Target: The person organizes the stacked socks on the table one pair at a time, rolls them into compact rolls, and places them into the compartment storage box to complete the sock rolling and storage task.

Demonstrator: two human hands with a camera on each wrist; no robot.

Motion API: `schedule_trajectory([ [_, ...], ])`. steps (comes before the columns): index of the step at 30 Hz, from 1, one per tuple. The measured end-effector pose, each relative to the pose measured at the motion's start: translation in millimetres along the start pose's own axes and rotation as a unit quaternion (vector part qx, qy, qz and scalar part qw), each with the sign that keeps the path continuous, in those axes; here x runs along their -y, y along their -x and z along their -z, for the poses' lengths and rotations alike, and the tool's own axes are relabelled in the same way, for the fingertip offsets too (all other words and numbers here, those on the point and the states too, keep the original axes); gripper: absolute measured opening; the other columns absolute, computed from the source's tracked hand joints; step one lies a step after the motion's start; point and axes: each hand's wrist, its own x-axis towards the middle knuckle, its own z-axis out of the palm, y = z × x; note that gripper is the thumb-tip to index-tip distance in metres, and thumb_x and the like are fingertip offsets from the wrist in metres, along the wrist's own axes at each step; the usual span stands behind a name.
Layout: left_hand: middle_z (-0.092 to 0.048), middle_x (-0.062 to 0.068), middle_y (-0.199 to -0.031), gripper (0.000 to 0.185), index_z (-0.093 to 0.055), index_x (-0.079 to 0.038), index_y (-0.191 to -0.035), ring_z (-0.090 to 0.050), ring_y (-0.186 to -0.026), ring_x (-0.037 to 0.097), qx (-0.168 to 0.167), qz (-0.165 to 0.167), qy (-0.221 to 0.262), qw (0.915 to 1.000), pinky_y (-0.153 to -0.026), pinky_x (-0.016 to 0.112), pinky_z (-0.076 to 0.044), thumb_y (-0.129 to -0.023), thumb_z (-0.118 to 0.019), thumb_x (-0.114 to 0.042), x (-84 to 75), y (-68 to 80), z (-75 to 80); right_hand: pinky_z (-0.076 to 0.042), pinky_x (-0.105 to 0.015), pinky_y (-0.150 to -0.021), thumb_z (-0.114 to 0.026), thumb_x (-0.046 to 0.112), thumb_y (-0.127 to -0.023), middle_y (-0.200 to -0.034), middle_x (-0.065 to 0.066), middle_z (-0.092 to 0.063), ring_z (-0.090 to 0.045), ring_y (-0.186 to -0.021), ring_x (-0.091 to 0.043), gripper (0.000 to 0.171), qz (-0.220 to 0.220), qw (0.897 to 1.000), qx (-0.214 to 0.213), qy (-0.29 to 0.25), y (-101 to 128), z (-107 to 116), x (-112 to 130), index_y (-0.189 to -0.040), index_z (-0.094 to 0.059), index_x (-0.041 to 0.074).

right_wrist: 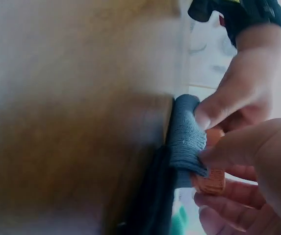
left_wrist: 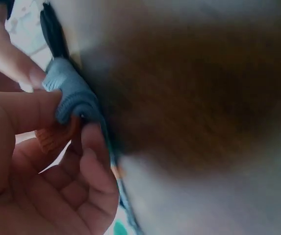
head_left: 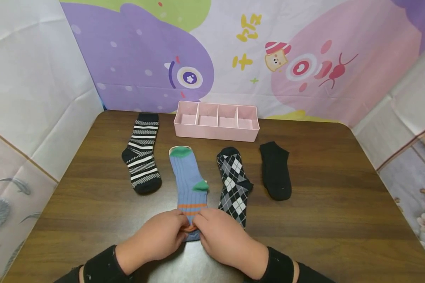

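A blue sock (head_left: 187,173) with green toe and heel and orange stripes lies lengthwise on the table, its orange cuff end toward me. My left hand (head_left: 161,236) pinches the left side of that cuff between thumb and fingers. On the other side my right hand (head_left: 226,237) pinches it too. In the left wrist view the blue fabric (left_wrist: 74,90) is folded over above the orange cuff (left_wrist: 57,134). The right wrist view shows the same rolled blue fabric (right_wrist: 187,137), with the orange cuff (right_wrist: 211,181) held by both hands.
A striped black-and-white sock (head_left: 143,153) lies at left. Right of the blue sock are an argyle sock (head_left: 233,184), close to my right hand, and a short black sock (head_left: 276,171). A pink divided box (head_left: 216,131) stands at the back of the wooden table (head_left: 326,204).
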Motion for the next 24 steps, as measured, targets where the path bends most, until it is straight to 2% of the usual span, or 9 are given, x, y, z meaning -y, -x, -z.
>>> schedule_trajectory([
  [2,-0.051,-0.010,-0.077,0.015,-0.062,-0.016,-0.084,-0.049,-0.067,0.006,0.005,0.021,0.038,0.9990,-0.062,0.031,-0.045,-0.090,-0.075,-0.011,2.8,-2.7,0.7,-0.051,-0.030,-0.083,-0.070,0.013,-0.094,-0.104,0.003,-0.062,-0.060,-0.097,-0.013,0.016,0.036,0.998,-0.021,0.052,1.7,0.5,3.4,-0.111,-0.070,0.012],
  [5,-0.052,-0.010,-0.075,0.017,-0.057,-0.017,-0.088,-0.048,-0.066,0.005,-0.004,0.027,0.063,0.9976,-0.060,0.030,-0.044,-0.092,-0.071,-0.007,4.6,-5.8,1.1,-0.050,-0.029,-0.085,-0.070,0.015,-0.097,-0.108,0.003,-0.063,-0.059,-0.103,-0.014,0.021,0.068,0.991,-0.030,0.111,2.0,0.1,7.5,-0.118,-0.073,0.010],
  [7,-0.054,-0.010,-0.076,0.018,-0.056,-0.017,-0.092,-0.050,-0.066,0.005,-0.014,0.023,0.063,0.9977,-0.060,0.029,-0.045,-0.092,-0.070,-0.006,4.0,-6.2,0.4,-0.050,-0.027,-0.085,-0.068,0.014,-0.099,-0.106,0.003,-0.063,-0.059,-0.104,-0.014,0.021,0.077,0.988,-0.023,0.134,1.0,-0.2,9.2,-0.119,-0.074,0.010],
  [10,-0.057,-0.009,-0.080,0.017,-0.057,-0.016,-0.093,-0.055,-0.069,0.006,-0.027,0.011,0.036,0.9989,-0.061,0.030,-0.049,-0.090,-0.070,-0.005,1.1,-4.4,-1.7,-0.050,-0.024,-0.087,-0.068,0.011,-0.098,-0.102,0.003,-0.064,-0.060,-0.104,-0.013,0.019,0.075,0.986,0.003,0.147,-1.3,-0.3,10.6,-0.116,-0.075,0.011],
  [14,-0.060,-0.005,-0.086,0.011,-0.063,-0.014,-0.094,-0.063,-0.077,0.013,-0.039,-0.012,-0.038,0.9985,-0.066,0.035,-0.053,-0.090,-0.073,-0.013,-5.3,1.2,-2.6,-0.051,-0.023,-0.086,-0.070,0.008,-0.095,-0.098,0.005,-0.066,-0.063,-0.101,-0.012,0.010,0.042,0.994,0.044,0.091,-6.3,1.0,8.1,-0.104,-0.073,0.013],
  [17,-0.058,-0.005,-0.089,0.022,-0.066,-0.013,-0.098,-0.061,-0.081,0.016,-0.029,-0.021,-0.075,0.9966,-0.069,0.037,-0.052,-0.087,-0.078,-0.028,-10.3,4.9,-0.5,-0.051,-0.023,-0.080,-0.069,0.005,-0.092,-0.094,0.007,-0.066,-0.063,-0.093,-0.007,0.012,0.001,0.998,0.058,0.006,-10.0,2.6,1.0,-0.097,-0.067,0.016],
  [20,-0.056,-0.004,-0.092,0.035,-0.067,-0.011,-0.101,-0.059,-0.084,0.016,-0.018,-0.022,-0.084,0.9961,-0.073,0.038,-0.051,-0.083,-0.082,-0.036,-13.4,6.5,2.2,-0.049,-0.024,-0.073,-0.064,0.002,-0.094,-0.091,0.009,-0.064,-0.060,-0.082,-0.005,0.017,-0.036,0.994,0.059,-0.081,-12.1,4.0,-8.3,-0.100,-0.065,0.018],
  [22,-0.057,-0.003,-0.093,0.033,-0.068,-0.010,-0.102,-0.060,-0.084,0.018,-0.025,-0.023,-0.092,0.9952,-0.072,0.039,-0.052,-0.084,-0.082,-0.033,-14.1,6.4,2.1,-0.047,-0.023,-0.068,-0.061,0.001,-0.095,-0.090,0.009,-0.063,-0.056,-0.074,-0.005,0.018,-0.059,0.987,0.060,-0.134,-12.1,4.4,-13.5,-0.103,-0.063,0.018],
  [24,-0.058,0.000,-0.094,0.025,-0.070,-0.008,-0.101,-0.061,-0.083,0.020,-0.043,-0.023,-0.098,0.9940,-0.071,0.039,-0.053,-0.086,-0.081,-0.025,-14.1,5.9,0.8,-0.048,-0.024,-0.069,-0.060,0.002,-0.097,-0.093,0.008,-0.065,-0.057,-0.075,-0.005,0.018,-0.072,0.982,0.059,-0.166,-11.1,4.8,-16.6,-0.106,-0.062,0.018],
])
